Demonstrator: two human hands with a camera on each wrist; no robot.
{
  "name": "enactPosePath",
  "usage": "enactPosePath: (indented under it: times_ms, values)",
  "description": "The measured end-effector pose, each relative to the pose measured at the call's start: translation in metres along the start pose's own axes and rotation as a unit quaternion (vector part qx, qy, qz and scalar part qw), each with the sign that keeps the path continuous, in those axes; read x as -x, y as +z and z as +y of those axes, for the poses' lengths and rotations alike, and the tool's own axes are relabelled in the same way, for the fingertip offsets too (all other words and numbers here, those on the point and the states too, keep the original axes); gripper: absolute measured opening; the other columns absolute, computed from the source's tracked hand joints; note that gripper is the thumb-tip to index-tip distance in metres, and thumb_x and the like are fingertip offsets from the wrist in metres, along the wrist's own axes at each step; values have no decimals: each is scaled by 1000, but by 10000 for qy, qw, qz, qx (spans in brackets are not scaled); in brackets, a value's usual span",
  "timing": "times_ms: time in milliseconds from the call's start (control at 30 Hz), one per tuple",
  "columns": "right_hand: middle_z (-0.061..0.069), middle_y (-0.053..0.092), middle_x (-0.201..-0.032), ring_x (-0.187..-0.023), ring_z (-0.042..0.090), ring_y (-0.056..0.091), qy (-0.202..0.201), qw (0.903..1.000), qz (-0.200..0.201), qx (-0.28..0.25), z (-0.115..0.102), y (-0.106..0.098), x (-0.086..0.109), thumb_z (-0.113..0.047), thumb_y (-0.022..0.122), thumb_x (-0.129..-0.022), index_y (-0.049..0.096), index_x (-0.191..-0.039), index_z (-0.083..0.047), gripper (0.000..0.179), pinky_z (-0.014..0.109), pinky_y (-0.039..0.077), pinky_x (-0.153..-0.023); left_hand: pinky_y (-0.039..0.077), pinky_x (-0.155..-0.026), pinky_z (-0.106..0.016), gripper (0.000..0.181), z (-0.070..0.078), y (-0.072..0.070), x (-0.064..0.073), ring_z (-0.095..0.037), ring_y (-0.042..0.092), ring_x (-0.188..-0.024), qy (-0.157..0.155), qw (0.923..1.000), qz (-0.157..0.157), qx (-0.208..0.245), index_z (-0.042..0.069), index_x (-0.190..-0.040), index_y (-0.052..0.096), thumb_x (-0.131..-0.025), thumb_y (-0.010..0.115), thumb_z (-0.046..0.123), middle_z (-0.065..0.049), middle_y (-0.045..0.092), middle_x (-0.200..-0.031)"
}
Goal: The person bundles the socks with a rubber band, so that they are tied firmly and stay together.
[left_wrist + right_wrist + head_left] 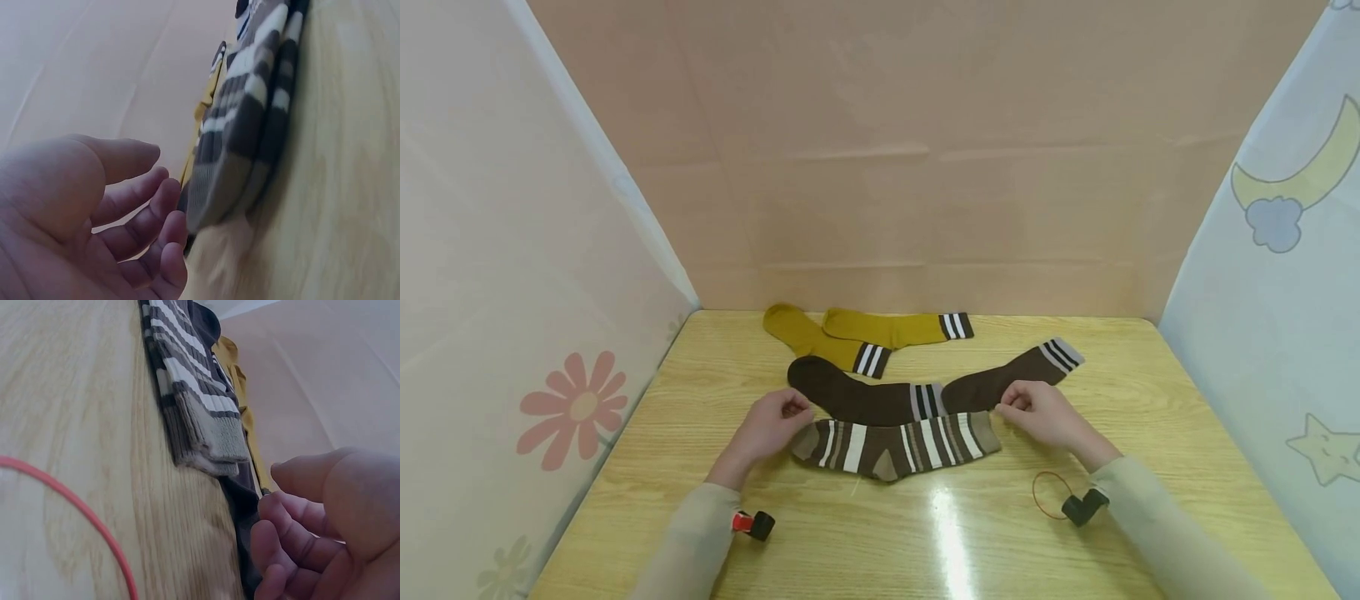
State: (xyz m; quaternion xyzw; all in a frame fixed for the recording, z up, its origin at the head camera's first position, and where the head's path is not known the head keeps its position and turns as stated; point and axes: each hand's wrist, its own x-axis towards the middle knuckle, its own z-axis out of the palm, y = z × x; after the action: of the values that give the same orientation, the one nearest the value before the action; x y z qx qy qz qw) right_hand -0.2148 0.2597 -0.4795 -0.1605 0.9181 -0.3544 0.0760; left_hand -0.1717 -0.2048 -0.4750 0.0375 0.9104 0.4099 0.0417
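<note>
A pair of brown, tan and white striped socks (917, 443) lies stacked across the table, one over the other; both layers show in the wrist views. Beside their toe end is my left hand (778, 423), fingers loosely bent and nothing in them. In the left wrist view, its fingertips (170, 240) are right by the tan toe. My right hand (1039, 411) is at the cuff end, its thumb and fingers parted and holding nothing. Just behind lie two dark brown socks (868, 402) with grey cuffs, the right one partly behind my right hand.
Two mustard socks (902, 328) with striped dark cuffs overlap at the back of the wooden table (850, 550). A red cord loop (1051, 495) hangs by the right wrist camera (1084, 506). Cloth walls enclose the table's back and sides.
</note>
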Motion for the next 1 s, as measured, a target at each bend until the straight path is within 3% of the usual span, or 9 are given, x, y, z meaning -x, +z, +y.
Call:
enactPosePath:
  times_ms: [200,367,767,1000]
  values:
    - [-1,67,-85,-74,14,58,-39,10000,49,-36,-3,-1,-2,-23,72,-101,70,-96,-10,14,27,49,-65,53,-81,-35,10,7,2,-7,-17,63,-88,7,9998,69,165,10,-101,72,-101,72,20,-2,71,-97]
    - [-2,67,-82,-71,13,57,-185,9997,142,-26,-7,3,-6,-21,73,-101,70,-94,-12,12,27,48,-64,54,-78,-35,12,3,1,-14,-22,65,-92,-111,9992,290,236,8,-102,71,-101,72,20,-6,71,-98]
    - [-1,68,-85,-71,13,58,-450,9986,99,-244,-39,13,-23,-21,72,-101,70,-96,-10,13,27,50,-65,54,-89,-47,14,-10,-10,-37,-31,66,-101,-137,9958,893,117,6,-102,71,-102,70,20,-12,72,-103]
    - [-1,68,-85,-72,15,59,-597,9977,95,-302,-50,23,-40,-21,72,-101,70,-96,-11,11,28,50,-66,54,-92,-50,18,-14,-15,-46,-33,67,-100,-254,9943,1027,112,5,-104,72,-102,70,22,-15,72,-108]
